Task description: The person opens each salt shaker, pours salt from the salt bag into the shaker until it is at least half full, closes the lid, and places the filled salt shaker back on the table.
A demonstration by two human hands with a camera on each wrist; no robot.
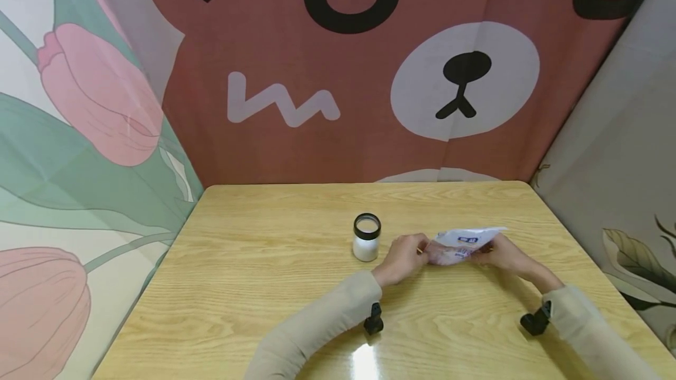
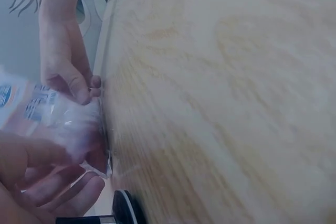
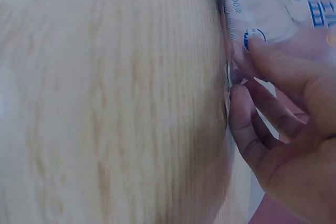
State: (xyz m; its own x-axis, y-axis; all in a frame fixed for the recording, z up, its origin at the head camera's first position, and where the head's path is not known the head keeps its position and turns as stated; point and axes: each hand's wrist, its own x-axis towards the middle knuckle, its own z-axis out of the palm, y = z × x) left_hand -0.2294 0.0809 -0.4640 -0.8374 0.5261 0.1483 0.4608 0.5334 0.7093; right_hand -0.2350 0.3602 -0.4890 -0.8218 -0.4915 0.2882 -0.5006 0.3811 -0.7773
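A clear plastic bag (image 1: 458,247) with blue print is held just above the table on the right half, tilted, its pale upper part standing up. My left hand (image 1: 402,258) pinches its left end, and my right hand (image 1: 504,255) holds the right end. In the right wrist view, thumb and fingers of the right hand (image 3: 299,108) pinch a lower corner of the printed bag (image 3: 273,9). The left wrist view shows the left hand (image 2: 47,182) at the near side of the crinkled bag (image 2: 73,116). What the bag contains is unclear.
Left of the left hand stands a small jar (image 1: 366,245) with a black ring at its top and white contents or a white body. The wooden table (image 1: 264,239) ends at a patterned cloth wall (image 1: 296,157) behind. A black camera mount (image 1: 374,320) sits on each wrist.
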